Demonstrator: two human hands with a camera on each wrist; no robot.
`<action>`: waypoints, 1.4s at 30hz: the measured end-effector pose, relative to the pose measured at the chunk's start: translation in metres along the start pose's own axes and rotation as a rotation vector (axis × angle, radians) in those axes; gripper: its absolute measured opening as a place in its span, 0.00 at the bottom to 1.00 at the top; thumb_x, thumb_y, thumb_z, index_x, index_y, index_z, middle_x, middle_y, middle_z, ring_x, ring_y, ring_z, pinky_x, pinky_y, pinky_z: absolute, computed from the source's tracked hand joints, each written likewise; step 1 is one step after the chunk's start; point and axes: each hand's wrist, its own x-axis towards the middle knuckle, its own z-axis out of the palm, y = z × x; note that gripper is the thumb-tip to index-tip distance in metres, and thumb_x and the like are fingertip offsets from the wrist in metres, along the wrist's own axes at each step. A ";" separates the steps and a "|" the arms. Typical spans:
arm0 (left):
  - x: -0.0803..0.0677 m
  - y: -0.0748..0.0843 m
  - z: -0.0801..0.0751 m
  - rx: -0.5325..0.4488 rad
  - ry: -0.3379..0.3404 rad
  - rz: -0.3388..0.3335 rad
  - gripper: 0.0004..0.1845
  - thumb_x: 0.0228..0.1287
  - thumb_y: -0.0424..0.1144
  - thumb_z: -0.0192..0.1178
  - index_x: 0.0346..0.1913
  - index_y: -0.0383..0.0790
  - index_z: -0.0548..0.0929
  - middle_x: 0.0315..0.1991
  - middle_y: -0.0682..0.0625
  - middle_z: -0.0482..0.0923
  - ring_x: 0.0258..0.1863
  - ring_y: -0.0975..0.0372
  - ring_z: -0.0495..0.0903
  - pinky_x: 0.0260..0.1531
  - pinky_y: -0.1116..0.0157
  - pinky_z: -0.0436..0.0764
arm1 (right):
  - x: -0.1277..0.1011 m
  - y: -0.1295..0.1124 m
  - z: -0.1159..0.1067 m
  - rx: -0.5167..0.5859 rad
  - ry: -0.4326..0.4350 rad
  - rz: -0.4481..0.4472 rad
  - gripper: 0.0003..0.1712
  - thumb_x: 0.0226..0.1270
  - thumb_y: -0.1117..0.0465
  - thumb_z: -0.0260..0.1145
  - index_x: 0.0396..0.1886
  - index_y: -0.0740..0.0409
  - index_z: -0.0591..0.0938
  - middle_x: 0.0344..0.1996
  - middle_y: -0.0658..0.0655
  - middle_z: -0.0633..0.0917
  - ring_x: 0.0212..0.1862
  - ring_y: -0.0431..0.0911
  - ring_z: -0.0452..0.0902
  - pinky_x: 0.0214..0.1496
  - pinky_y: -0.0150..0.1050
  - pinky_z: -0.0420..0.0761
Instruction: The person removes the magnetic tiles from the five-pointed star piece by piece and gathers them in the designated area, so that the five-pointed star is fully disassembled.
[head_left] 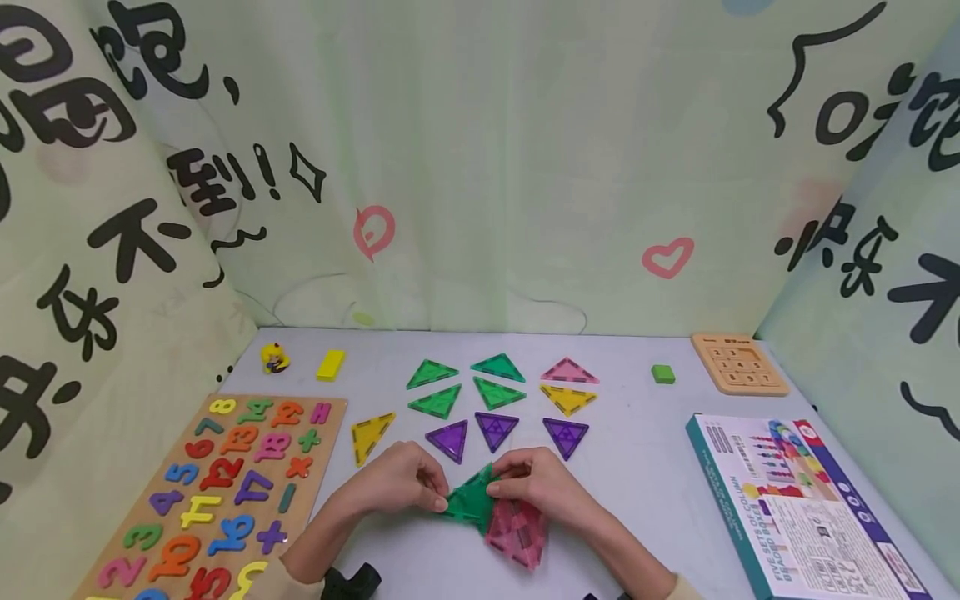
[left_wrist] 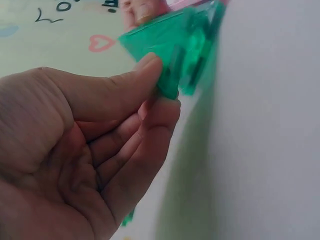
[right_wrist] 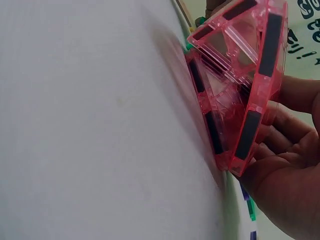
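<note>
while both hands (head_left: 405,483) pinch the green tile (head_left: 471,497), the right hand (head_left: 536,483) half hides pink tiles (head_left: 517,533).

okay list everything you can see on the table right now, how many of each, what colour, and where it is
green triangle tiles: four lying flat, green, table centre back; more held between the hands
purple triangle tiles: three, purple, in a row before the green ones
yellow triangle tiles: two, yellow, one beside the number board, one right of centre
pink triangle tiles: pink, several joined under the right hand; one flat at the back
number puzzle board: one, wooden with coloured numbers, left
yellow block: one, back left
small figurine: one, yellow, beside it
green block: one, back right
sliding number puzzle: one, tan, back right corner
toy box: one, teal-edged, right
left hand: pinches the green tiles
right hand: holds the joined tiles
</note>
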 end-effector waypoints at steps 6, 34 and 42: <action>-0.013 -0.004 -0.027 -0.010 0.066 -0.091 0.03 0.58 0.37 0.71 0.30 0.42 0.88 0.25 0.54 0.83 0.27 0.62 0.74 0.28 0.66 0.74 | -0.001 -0.001 0.000 0.009 -0.022 -0.001 0.10 0.62 0.56 0.72 0.41 0.55 0.88 0.33 0.52 0.88 0.36 0.41 0.79 0.39 0.32 0.79; -0.007 0.010 -0.010 0.104 0.157 -0.132 0.04 0.60 0.40 0.70 0.35 0.45 0.88 0.28 0.56 0.82 0.28 0.62 0.75 0.26 0.68 0.76 | -0.003 -0.003 0.003 0.038 -0.011 -0.024 0.10 0.65 0.58 0.69 0.43 0.58 0.87 0.37 0.56 0.88 0.35 0.40 0.77 0.38 0.30 0.77; 0.005 0.012 0.014 -0.050 0.035 -0.030 0.03 0.62 0.40 0.68 0.33 0.45 0.89 0.26 0.54 0.85 0.25 0.64 0.78 0.26 0.70 0.75 | -0.001 -0.002 0.004 0.028 -0.017 -0.035 0.10 0.64 0.57 0.70 0.41 0.58 0.87 0.34 0.52 0.87 0.34 0.39 0.78 0.39 0.30 0.78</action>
